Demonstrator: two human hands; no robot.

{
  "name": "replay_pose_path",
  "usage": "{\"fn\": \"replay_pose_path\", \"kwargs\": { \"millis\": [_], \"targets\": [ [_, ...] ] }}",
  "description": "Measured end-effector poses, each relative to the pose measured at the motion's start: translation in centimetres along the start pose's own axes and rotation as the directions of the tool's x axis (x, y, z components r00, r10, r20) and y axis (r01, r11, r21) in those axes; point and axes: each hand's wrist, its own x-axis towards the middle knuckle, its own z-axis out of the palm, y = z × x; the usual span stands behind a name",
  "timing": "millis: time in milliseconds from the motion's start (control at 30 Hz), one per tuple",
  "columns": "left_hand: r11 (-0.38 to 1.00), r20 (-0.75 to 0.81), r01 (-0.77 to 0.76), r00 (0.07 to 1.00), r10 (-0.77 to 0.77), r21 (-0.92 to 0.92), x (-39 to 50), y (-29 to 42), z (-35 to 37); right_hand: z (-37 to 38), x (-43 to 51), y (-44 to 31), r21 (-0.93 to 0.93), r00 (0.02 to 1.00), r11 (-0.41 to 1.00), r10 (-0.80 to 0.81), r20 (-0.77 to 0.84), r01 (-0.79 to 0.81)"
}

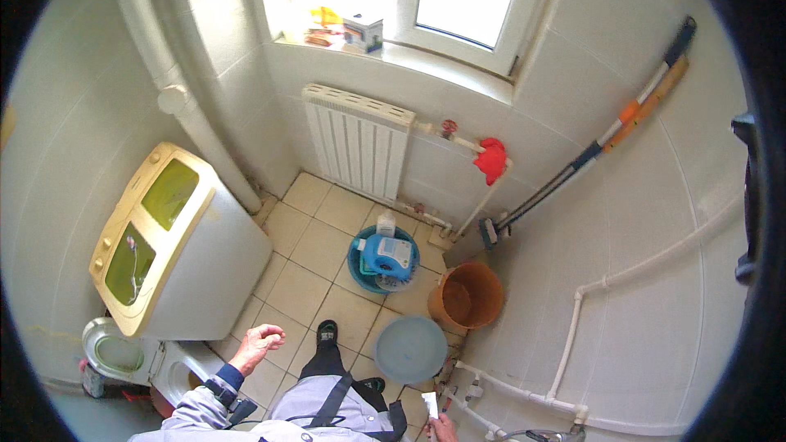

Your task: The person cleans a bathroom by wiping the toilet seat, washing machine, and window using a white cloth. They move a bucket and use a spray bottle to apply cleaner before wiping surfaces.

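Observation:
My left hand [256, 347] hangs over the tiled floor [299, 294], its fingers loosely curled with nothing visible in them. It is nearest to the front of a twin-tub washing machine [227, 258] with a cream top. At the bottom edge, my right hand [442, 428] grips a slim white object [430, 406], held upright; its exact kind is unclear. Close above that hand stands a pale blue plastic basin [411, 350]. Behind the basin is a brown plastic bucket [466, 296].
A teal tub [353, 261] holds a blue detergent jug [387, 256] and a white bottle [385, 224]. White pipes [516, 390] run low along the right wall. Long-handled mops [589, 156] lean there. A radiator [359, 141] is under the window. An open-lidded toilet [178, 374] sits at lower left.

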Motion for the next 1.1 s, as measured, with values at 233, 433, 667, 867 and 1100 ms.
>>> {"fn": "replay_pose_path", "kwargs": {
  "millis": [233,433,667,867,1100],
  "targets": [
    [0.994,0.019,-0.094,0.995,0.095,-0.060,-1.8,2.5,-4.1,8.5,-1.8,-18.8,-0.235,0.969,0.947,-0.184,0.164,0.220],
    [0.965,0.144,-0.254,0.955,0.260,-0.058,-1.3,6.8,-9.2,25.1,-5.6,-34.8,-0.321,0.830,0.821,-0.291,0.477,0.473],
    [0.953,0.329,-0.276,0.895,0.302,-0.124,1.5,9.8,-11.2,41.4,-7.9,-40.6,-0.229,0.600,0.835,-0.144,0.787,0.501],
    [0.858,0.306,-0.197,0.877,0.371,-0.475,0.8,10.4,-11.9,46.9,-7.5,-41.7,-0.292,0.319,0.626,0.072,0.945,0.723],
    [0.771,-0.413,-0.440,0.875,0.253,-0.460,-4.6,9.4,-15.8,47.4,-5.7,-43.1,-0.428,0.352,0.560,0.244,0.903,0.709]
  ]
}}
